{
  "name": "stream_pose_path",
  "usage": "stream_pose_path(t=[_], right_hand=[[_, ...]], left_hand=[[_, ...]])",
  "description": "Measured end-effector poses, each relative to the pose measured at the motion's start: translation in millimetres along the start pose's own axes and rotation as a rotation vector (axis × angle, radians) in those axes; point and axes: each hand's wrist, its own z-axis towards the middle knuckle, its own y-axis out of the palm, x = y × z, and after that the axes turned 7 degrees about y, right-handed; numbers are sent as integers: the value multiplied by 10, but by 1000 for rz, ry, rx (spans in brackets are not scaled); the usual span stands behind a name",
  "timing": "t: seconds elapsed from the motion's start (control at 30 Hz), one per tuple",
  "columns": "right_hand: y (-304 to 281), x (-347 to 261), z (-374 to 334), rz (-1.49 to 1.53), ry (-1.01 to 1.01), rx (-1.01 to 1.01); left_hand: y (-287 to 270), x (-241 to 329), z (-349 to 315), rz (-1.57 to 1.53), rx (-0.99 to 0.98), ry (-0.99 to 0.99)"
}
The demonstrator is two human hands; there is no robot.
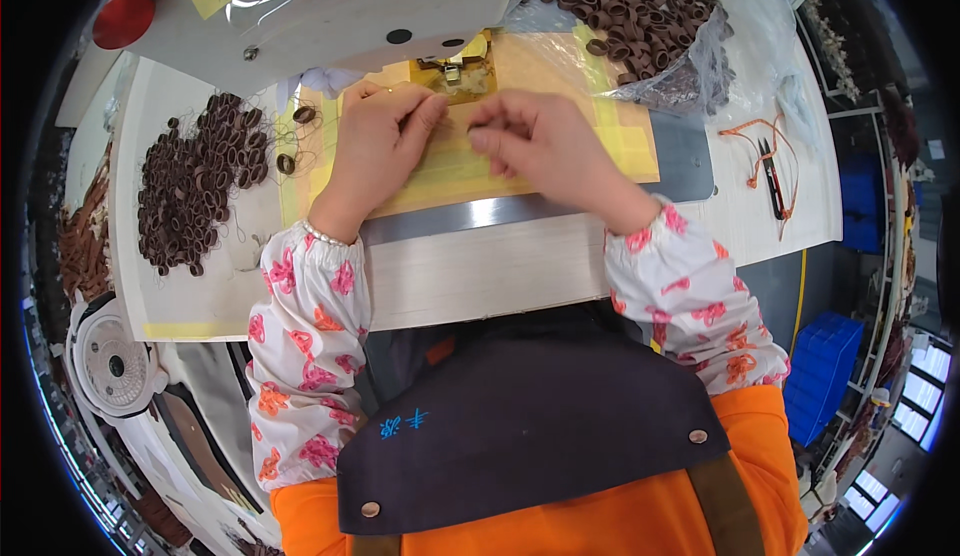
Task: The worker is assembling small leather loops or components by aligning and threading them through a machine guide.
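My left hand [385,141] is closed at the left of the sewing machine's presser foot [453,72], its thumb against its curled fingers. Whatever it may hold is hidden. To the right of the foot, my right hand [535,141] pinches a small dark brown piece [473,129], mostly covered by the fingertips. Both hands are just above the yellow-taped machine bed [450,171], apart from each other. Left of my left wrist lies a heap of sewn brown loops [190,181], with dark thread trailing to a few stray loops [286,163].
The white machine head [330,36] overhangs the far side. A clear plastic bag [690,81] holding many brown loops [640,16] stands at the far right. Thread snips [773,181] with an orange cord lie on the right. A white fan [112,361] is at lower left, a blue crate [822,376] at lower right.
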Motion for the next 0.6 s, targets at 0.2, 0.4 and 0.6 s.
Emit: stream_pose_path(t=[0.2,0.4,0.6], right_hand=[[-170,-52,403,96,88,-124],[-79,-32,455,-159,-16,44],[-13,162,513,-366,-471,393]], left_hand=[[-2,63,72,-232,45,-224],[9,-7,88,-63,70,-127],[85,-19,161,-11,128,-197]])
